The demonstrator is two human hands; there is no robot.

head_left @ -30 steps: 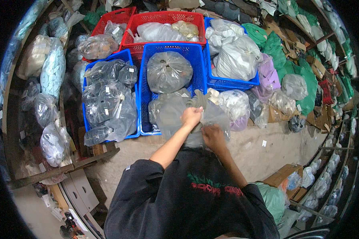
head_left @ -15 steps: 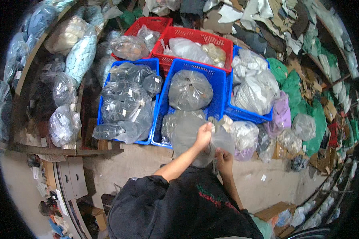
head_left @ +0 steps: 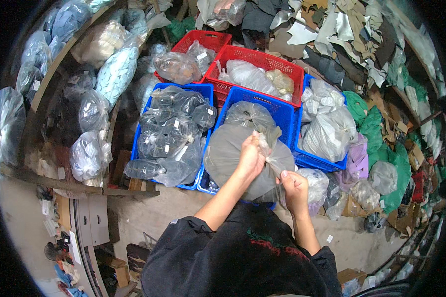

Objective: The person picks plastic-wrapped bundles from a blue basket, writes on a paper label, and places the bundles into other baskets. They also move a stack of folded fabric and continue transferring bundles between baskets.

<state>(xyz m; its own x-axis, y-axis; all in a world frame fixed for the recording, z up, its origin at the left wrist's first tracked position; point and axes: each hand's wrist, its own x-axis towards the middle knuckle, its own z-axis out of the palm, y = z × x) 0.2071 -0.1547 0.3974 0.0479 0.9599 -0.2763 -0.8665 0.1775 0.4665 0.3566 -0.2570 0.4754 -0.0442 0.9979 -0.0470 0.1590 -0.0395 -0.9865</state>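
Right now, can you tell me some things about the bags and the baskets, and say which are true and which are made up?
1. Both hands hold one clear plastic bag. True: the left hand grips its gathered top and the right hand pinches it lower down.
2. The bag is held over a yellow crate. False: a blue crate is under it.
3. Two red crates sit behind the blue ones. True.
4. The blue crate on the left has nothing in it. False: it is piled with dark filled bags.
5. The person wears a white top. False: the black top is dark with a print.
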